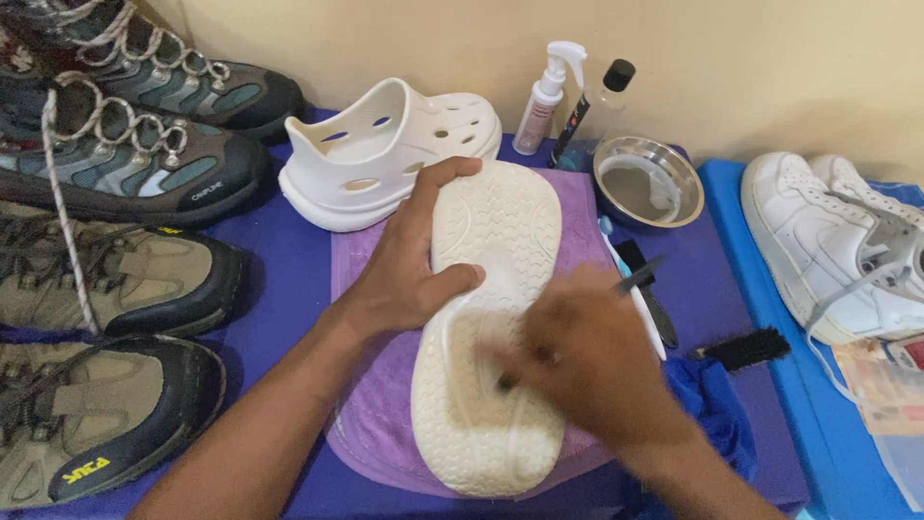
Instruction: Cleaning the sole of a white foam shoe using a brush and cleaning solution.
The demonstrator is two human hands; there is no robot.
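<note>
Both hands are working apart: the left hand (409,255) is gripping the edge of the white clog (491,327), lying sole-up on the purple towel (375,404); the blurred right hand (587,361) is closing on a brush, pressing on the sole.

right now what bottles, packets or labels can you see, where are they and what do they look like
Spray bottle: back by the wall, slim, white pump top, pinkish label.
Clear bottle: right of the spray bottle, black cap, dark label strip.
Plastic packet: right edge beside the white sneaker, flat, clear, print blurred.
</note>
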